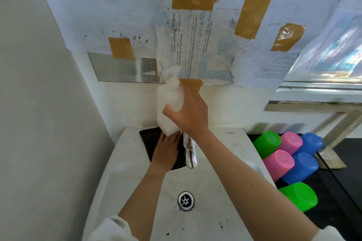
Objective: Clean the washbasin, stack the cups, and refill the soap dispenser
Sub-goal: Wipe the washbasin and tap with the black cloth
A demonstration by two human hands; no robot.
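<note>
My right hand (189, 111) grips a white soap dispenser bottle (168, 103) and holds it lifted above the back ledge of the white washbasin (125, 164). My left hand (166, 150) lies flat on a dark cloth (148, 139) on that ledge, just under the bottle. Dark specks dot the basin around the drain (185, 200). Several plastic cups lie on their sides on the black counter to the right: green (267, 144), pink (290, 143), blue (311, 143), pink (279, 164), blue (301, 168), green (299, 196).
A chrome tap (191, 154) stands at the basin's back centre, close to both hands. The mirror (121, 68) behind is mostly covered by taped papers (195, 45). A plain wall (39, 123) closes the left side. The black counter (344, 162) runs to the right.
</note>
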